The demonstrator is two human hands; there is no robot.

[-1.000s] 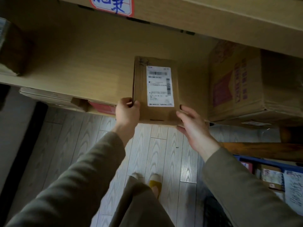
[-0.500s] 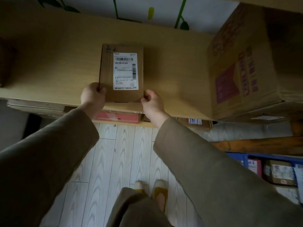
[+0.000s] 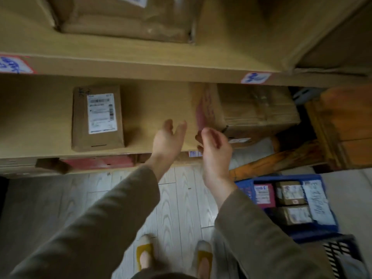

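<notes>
Right of the labelled parcel [image 3: 97, 117] on the wooden shelf [image 3: 153, 105], left hand [image 3: 168, 140] and right hand [image 3: 214, 146] hover slack and empty above plank flooring [image 3: 177, 198].

I'm looking down at a tan wooden shelving unit [image 3: 161, 101], its boards running across the view in tiers. White labels [image 3: 255, 77] with blue writing are sticking to the front edge of the upper board. Below, a floor [image 3: 177, 198] of pale wood-grain planks is catching soft, cool light, while the shelves are sitting in dim, warm shade. To the right, an orange-brown wooden piece [image 3: 342, 125] is standing beside the shelving, and a blue crate [image 3: 281, 177] is resting on the floor near it.
</notes>
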